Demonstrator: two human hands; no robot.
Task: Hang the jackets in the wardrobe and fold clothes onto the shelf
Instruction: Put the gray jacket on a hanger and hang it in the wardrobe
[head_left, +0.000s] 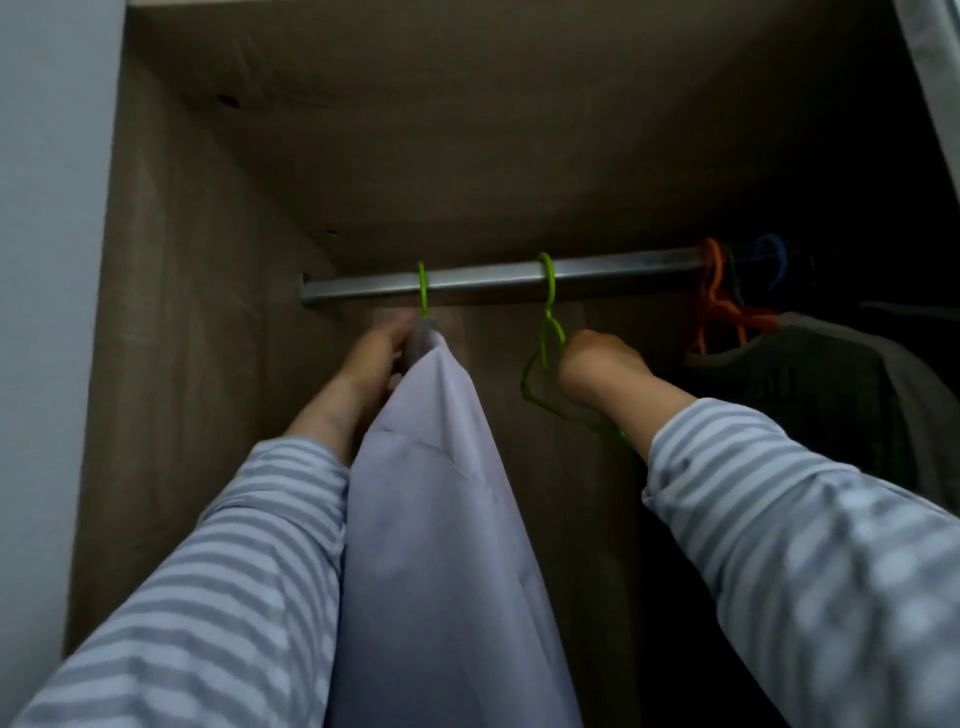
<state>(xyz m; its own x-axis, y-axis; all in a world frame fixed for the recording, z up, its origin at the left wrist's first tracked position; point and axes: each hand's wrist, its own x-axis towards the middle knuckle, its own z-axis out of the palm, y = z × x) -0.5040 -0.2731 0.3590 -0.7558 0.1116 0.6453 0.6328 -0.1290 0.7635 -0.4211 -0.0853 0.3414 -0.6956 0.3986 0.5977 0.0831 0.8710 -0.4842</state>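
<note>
Left hand (371, 353) grips jacket (436, 519) collar; right hand (597, 371) holds empty hanger (545, 358)

So the grey metal wardrobe rail (493, 278) carries two lime-green plastic hangers (546, 291), plus orange hangers (714, 291) and a blue hanger (774, 260) bunched at its right end.

Brushed metal rail (498, 278), glossy green plastic hangers (545, 322), smooth pale cloth jacket (441, 493), matt wood-grain wardrobe wall (208, 312)

pale lilac jacket (431, 493), lime green hangers (545, 332) (one orange (714, 301)), grey-striped sleeves (218, 571)
</note>
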